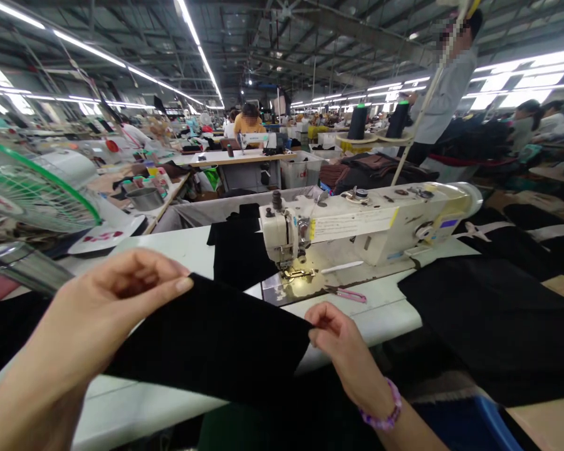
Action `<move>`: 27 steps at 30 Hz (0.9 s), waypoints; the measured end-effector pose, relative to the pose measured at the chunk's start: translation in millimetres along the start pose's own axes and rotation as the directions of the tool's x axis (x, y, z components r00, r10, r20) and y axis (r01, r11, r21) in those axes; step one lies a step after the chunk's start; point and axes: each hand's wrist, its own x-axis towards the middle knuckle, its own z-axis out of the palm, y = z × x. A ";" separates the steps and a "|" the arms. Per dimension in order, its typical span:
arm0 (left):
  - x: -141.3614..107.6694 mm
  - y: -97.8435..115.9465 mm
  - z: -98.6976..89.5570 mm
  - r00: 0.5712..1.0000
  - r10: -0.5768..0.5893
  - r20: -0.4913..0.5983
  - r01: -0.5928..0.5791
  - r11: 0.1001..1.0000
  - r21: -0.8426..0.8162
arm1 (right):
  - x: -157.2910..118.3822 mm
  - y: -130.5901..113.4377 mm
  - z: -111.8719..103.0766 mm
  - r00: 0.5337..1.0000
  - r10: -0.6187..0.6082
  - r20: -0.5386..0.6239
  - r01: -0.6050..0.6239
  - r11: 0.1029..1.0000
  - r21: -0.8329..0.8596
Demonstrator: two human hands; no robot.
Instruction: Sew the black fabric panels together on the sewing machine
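A black cloth piece is stretched between my two hands, in front of a white sewing machine. My left hand pinches its upper left corner between thumb and fingers. At its right corner, my right hand, with a purple bead bracelet on the wrist, pinches the edge. The machine's lamp lights the needle plate, just beyond the cloth. Pink-handled snips and a white pen-like stick lie by the needle area.
More black cloth lies behind the needle head and on the right. A green fan and a metal flask stand at left. Thread cones sit on a stand behind the machine. A standing person is at the back right.
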 end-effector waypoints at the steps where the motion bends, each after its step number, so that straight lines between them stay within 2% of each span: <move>1: 13.5 8.6 3.8 0.987 0.018 0.162 -0.038 0.992 0.118 | -7.6 4.6 2.6 0.998 0.046 0.034 -0.046 0.999 0.005; 2: 26.5 14.1 11.7 0.946 0.018 0.324 -0.090 0.974 0.206 | -15.5 11.2 4.7 0.994 0.098 0.057 -0.099 0.995 0.007; 4: 47.3 12.4 38.8 0.811 -0.032 0.584 -0.195 0.927 0.321 | -30.9 30.4 6.6 0.981 0.183 0.060 -0.183 0.983 -0.006; 6: 57.2 -6.8 74.9 0.699 -0.091 0.709 -0.222 0.915 0.336 | -42.8 54.1 4.8 0.980 0.201 0.011 -0.200 0.979 -0.048; 7: 57.7 -21.1 93.0 0.680 -0.100 0.726 -0.217 0.919 0.330 | -47.0 65.9 2.4 0.984 0.178 -0.018 -0.179 0.980 -0.089; 9: 51.4 -52.2 123.7 0.685 -0.084 0.723 -0.215 0.926 0.311 | -51.5 85.5 -5.1 0.996 0.078 -0.040 -0.085 0.970 -0.229; 10: 45.9 -66.5 134.5 0.703 -0.068 0.708 -0.212 0.930 0.300 | -52.2 92.4 -9.8 1.000 0.004 -0.022 -0.011 0.947 -0.320; 12: 34.0 -88.7 146.5 0.749 -0.033 0.662 -0.204 0.939 0.277 | -51.7 99.6 -20.2 0.981 -0.178 0.076 0.192 0.854 -0.484; 13: 28.6 -96.2 148.3 0.771 -0.017 0.636 -0.199 0.943 0.266 | -50.7 100.3 -25.3 0.950 -0.275 0.145 0.309 0.786 -0.536; 15: 20.7 -104.9 146.9 0.809 0.007 0.588 -0.189 0.950 0.248 | -48.1 97.1 -34.3 0.844 -0.454 0.287 0.530 0.615 -0.584; 18: 17.0 -109.4 143.9 0.833 0.034 0.552 -0.189 0.955 0.227 | -42.9 87.2 -43.6 0.662 -0.563 0.494 0.732 0.349 -0.585; 20: 20.1 -111.1 147.2 0.837 0.044 0.546 -0.194 0.956 0.221 | -38.3 80.7 -46.2 0.593 -0.561 0.577 0.782 0.232 -0.578; 22: 27.3 -112.9 155.5 0.844 0.042 0.535 -0.191 0.955 0.226 | -32.2 75.8 -46.0 0.559 -0.572 0.600 0.788 0.140 -0.600; 25: 42.1 -114.9 171.4 0.866 0.019 0.501 -0.169 0.951 0.257 | -21.6 70.9 -42.1 0.569 -0.585 0.578 0.735 0.048 -0.676; 27: 51.1 -115.0 179.6 0.876 0.005 0.482 -0.160 0.946 0.282 | -15.0 68.0 -39.1 0.603 -0.570 0.558 0.702 0.047 -0.710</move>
